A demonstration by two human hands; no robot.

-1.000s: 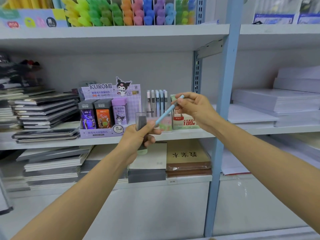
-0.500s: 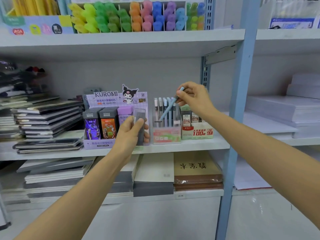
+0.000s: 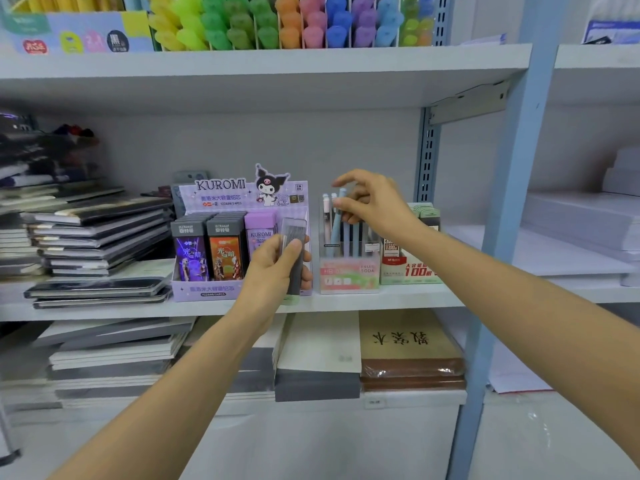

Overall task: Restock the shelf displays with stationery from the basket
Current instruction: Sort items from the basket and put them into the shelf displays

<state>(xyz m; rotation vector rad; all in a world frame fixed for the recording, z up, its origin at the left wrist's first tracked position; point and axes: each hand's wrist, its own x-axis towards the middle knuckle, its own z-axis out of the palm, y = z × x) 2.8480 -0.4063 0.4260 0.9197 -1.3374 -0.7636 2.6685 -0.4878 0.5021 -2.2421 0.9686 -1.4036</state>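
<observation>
The left hand (image 3: 273, 271), its arm reaching up from 7 o'clock, pinches a slim clear plastic lead case (image 3: 294, 237) upright between thumb and fingers, in front of the purple cardboard KUROMI carton (image 3: 221, 202). At its 2 o'clock the right hand (image 3: 377, 206) hovers, fingers loosely spread about the cap of a pale blue pen (image 3: 335, 230); whether they touch cannot be told. The pen stands tilted in a clear box (image 3: 348, 275) labelled FRUIT SODA on the grey shelf (image 3: 398, 296).

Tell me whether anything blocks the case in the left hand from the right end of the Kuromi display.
Nothing visible does. The left hand holds the case directly in front of the Kuromi display's right end, whose back wall shows bare above it. The right hand is off to the side, over the pen holder.
</observation>
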